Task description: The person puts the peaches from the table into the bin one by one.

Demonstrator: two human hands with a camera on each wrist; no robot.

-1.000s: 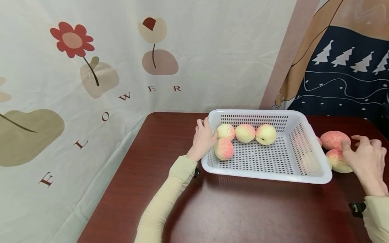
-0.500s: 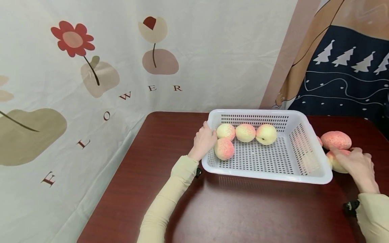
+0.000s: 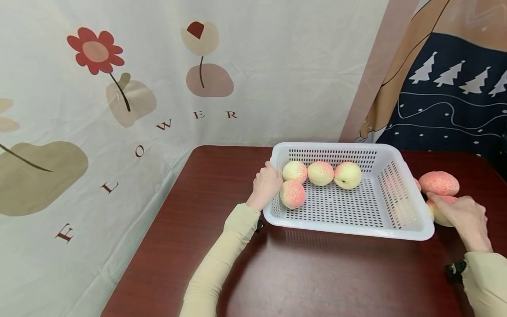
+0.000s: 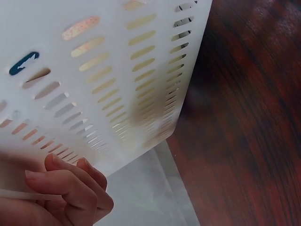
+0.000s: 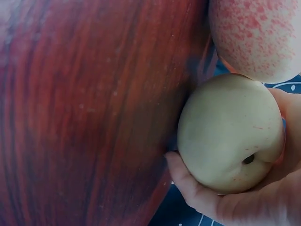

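Note:
In the head view, a white perforated plastic basket (image 3: 348, 230) stands on the table with several peaches (image 3: 320, 173) grouped at its left end. My left hand (image 3: 266, 186) grips the basket's left rim; its fingers (image 4: 80, 188) curl over the edge in the left wrist view. Right of the basket, my right hand (image 3: 469, 220) holds a yellow-and-pink peach (image 5: 230, 134), fingers and thumb around its sides. It appears to be still down at table level. A redder peach (image 3: 439, 183) lies just behind it, and another peach (image 3: 417, 184) is partly hidden by the basket wall.
The dark red wooden table (image 3: 336, 273) extends toward me in front of the basket. A pale cloth (image 3: 277, 88) printed with flowers and letters hangs behind and to the left. Dark blue printed fabric (image 3: 447, 105) hangs at the back right.
My right hand has moved left and down onto the near peach and closed around it. My left hand's fingers have curled more tightly on the basket rim. The basket stays in place.

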